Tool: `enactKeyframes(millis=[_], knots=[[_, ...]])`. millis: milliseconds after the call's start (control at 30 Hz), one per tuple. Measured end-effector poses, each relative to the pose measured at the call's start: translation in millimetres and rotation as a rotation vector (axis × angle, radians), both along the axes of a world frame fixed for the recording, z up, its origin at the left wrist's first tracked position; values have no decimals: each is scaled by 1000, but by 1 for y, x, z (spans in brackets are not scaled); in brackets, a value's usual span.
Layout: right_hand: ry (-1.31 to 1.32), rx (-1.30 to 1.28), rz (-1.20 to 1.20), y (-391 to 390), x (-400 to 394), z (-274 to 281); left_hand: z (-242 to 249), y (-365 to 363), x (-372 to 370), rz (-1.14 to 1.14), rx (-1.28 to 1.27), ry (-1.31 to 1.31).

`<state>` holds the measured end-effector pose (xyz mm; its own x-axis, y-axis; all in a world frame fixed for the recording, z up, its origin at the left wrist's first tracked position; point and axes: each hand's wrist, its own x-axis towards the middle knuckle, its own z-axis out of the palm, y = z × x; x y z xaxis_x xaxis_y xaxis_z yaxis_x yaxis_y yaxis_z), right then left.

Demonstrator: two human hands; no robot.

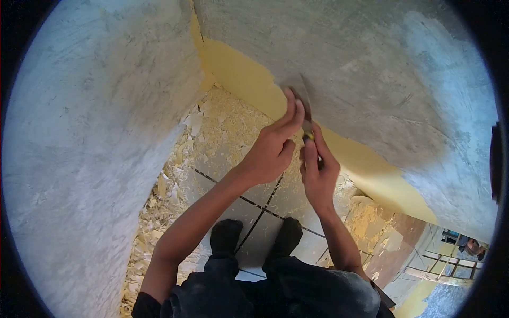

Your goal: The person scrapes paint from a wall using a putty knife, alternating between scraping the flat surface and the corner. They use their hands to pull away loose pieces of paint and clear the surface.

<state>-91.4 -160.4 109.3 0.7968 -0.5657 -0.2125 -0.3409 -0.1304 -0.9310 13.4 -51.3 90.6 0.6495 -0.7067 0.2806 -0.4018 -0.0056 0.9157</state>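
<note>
My right hand (320,172) is wrapped around the handle of a putty knife (307,108), which has a dark handle with a yellow band and a metal blade. The blade lies against the wall (371,85), at the border between bare grey surface and yellow paint (241,69). My left hand (273,143) is beside it, with the fingers stretched out and their tips touching the blade. Its thumb is apart from the knife, and the other fingers are partly hidden.
Paint flakes (167,191) cover the tiled floor (268,225) along the left wall (101,132) and in the corner. My feet stand on the tiles below my hands. A brown board-like patch (395,233) with flakes lies at right, and shelf-like items (450,259) show farther off.
</note>
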Motion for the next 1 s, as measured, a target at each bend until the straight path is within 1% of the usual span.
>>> enactKeyframes(millis=[33,67,100,133,167,200,233,267,333,367,433,500,567,600,667,700,733,767,800,833,867,933,967,1000], knots=[[8,2,-5,4,4,-2,1,-3,-2,64,24,-2],[-49,-119,54,10,13,-5,-2,-2,-4,59,22,4],[-115,-242,121,12,20,-8,-5,3,-3,89,-31,10],[-119,-243,123,12,16,-10,-7,6,-2,117,-81,15],[-130,-245,90,14,6,-12,-7,7,-2,112,-76,12],[-144,-247,61,18,-2,-10,-6,9,-1,12,-27,-36],[-73,-76,-3,17,-6,-4,-5,10,2,-79,19,-88],[-73,-76,8,15,3,-7,-5,8,5,-68,20,-87],[-142,-202,36,14,17,-12,-5,0,0,74,-50,1],[-80,-181,58,18,15,-4,-9,5,0,37,-45,40],[-98,-208,45,18,1,-12,-12,8,-2,3,-52,9],[-130,-231,28,14,3,-13,-8,7,2,-34,-54,-35],[-156,-168,19,9,10,-11,-3,-1,-3,42,-43,-28],[-143,-166,11,11,9,-11,-3,1,-6,33,-40,-16],[-145,-197,87,14,19,-11,-2,3,-1,81,-65,52],[-127,-193,78,19,13,-3,-2,5,-2,82,-66,51],[-134,-193,73,18,11,-2,-4,6,-2,15,-6,-28],[-134,-130,30,13,12,-3,-4,9,1,-40,52,-112],[-114,-63,-15,12,9,-3,-3,7,2,-36,55,-107],[-79,-52,-1,9,18,-4,-1,3,3,13,11,-6],[-70,-54,-5,12,15,-3,0,0,3,63,-36,91],[-128,-197,95,14,17,-1,-5,5,1,38,-60,72],[-151,-255,97,14,9,-3,-5,9,0,4,-73,52],[-163,-253,96,13,7,0,0,7,0,4,-70,41]])
